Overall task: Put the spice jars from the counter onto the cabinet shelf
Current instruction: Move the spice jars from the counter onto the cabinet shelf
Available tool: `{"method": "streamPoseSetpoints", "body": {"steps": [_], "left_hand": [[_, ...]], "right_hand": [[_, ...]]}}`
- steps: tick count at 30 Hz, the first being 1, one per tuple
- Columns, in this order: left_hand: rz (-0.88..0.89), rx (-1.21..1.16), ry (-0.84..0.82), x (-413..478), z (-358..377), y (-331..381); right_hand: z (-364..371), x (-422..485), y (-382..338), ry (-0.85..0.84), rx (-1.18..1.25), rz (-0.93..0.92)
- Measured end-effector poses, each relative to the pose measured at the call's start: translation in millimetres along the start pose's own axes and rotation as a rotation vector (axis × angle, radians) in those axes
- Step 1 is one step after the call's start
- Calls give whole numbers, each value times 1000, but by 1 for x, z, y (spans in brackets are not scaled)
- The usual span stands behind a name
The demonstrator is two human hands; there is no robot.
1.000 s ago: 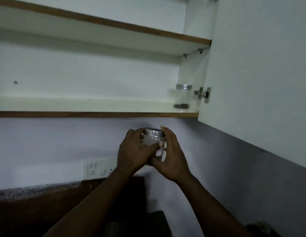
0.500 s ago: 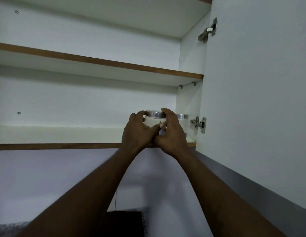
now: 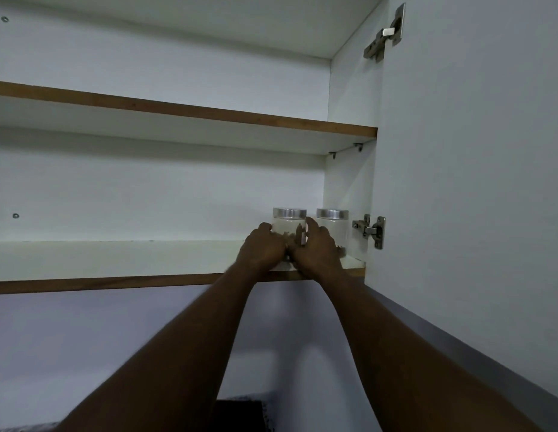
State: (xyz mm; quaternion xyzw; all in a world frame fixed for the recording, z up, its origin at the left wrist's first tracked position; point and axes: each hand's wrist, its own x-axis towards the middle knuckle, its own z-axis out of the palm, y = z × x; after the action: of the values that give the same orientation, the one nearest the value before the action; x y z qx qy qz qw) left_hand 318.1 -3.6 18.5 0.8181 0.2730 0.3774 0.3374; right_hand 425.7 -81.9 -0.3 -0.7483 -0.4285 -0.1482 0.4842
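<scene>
Held spice jar (image 3: 288,226): clear glass with a silver metal lid, upright, at the right end of the lower shelf (image 3: 115,260). Brownish contents show low inside. Its base is hidden behind the hands, so whether it rests on the board cannot be told.
Left hand (image 3: 263,249): wrapped round the jar's left side, fingers curled against the glass below the lid.
Right hand (image 3: 318,249): wrapped round the jar's right side, with one finger raised up to the lid's edge. The two hands meet in front of the jar.
Second spice jar (image 3: 332,227): same kind, silver lid, upright on the same shelf just to the right of the held one, close to the cabinet's side wall. The right hand covers its lower part.
Lower shelf: white board with a brown wooden front edge. Both forearms reach up across that edge.
Upper shelf (image 3: 178,112): same white board and brown edge, seen from below.
Cabinet door (image 3: 474,151): white, swung open at the right.
Lower hinge (image 3: 369,230): metal, just right of the second jar.
Upper hinge (image 3: 385,34): metal, near the top right.
Wall (image 3: 115,338): pale, below the cabinet.
</scene>
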Motion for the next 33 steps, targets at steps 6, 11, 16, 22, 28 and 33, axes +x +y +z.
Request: {"method": "streamPoseSetpoints", "body": {"steps": [6,11,16,22,28,33], "left_hand": [[-61,47,-7,14,17,4],[-87,188,27,14,27,2],[-57,260,20,13,27,0],[-19,290,37,11,27,-2],[-35,237,80,8,27,-5],[42,50,102,-3,14,-9]], "right_hand": [[9,2,2,152,-68,63],[10,6,3,111,-317,82],[12,8,6,70,-363,93],[13,7,7,92,-337,84],[16,0,6,203,-240,58],[12,-8,1,211,-176,63]]}}
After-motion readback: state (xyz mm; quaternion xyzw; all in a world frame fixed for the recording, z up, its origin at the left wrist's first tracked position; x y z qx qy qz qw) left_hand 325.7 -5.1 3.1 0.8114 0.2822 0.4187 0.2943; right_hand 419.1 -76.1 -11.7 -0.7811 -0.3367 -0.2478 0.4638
